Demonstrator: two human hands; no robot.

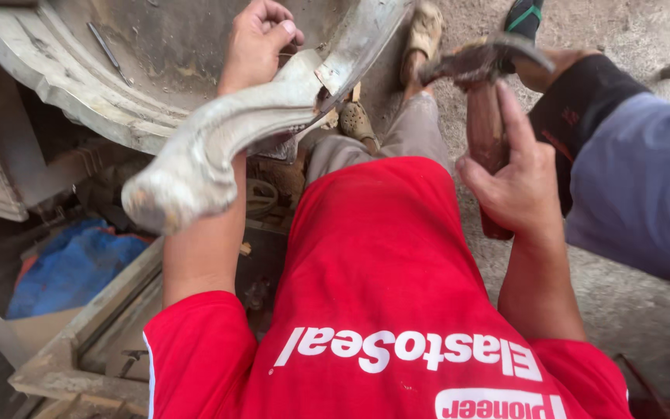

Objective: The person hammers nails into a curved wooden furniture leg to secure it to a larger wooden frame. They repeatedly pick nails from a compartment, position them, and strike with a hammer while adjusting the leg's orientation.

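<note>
Item, far left: a large grey curved shell [79, 77], dusty, with a thin metal rod [108, 53] lying inside it. Below it, a blue cloth [71, 268] and a wooden frame [94, 326] are seen on the floor.

Item, left of centre: a curved grey casting [195, 159], held up against the edge of the shell. It is gripped at its upper end by the left hand [257, 43], arm stretched forward and up, fingers [273, 35] curled shut around the piece, thumb laid on top. The lower, flared end hangs unsupported near the forearm.

Item, right of centre: a hammer [486, 93] with a dark reddish wooden handle, head uppermost. The handle is clasped low by the right hand [517, 186], wrist cocked, index finger stretched along the wood, the other fingers wrapped around it.

Item, far right: another person's blue sleeve [637, 186], whose hand is reaching in at the hammer head.

Risks judged: a blow could glance off the casting and land on the left fingers or on the other person's hand, both being close to the head; the casting could crack or slip, being held at one end only; the feet [428, 31] below could be struck by a dropped piece.
</note>
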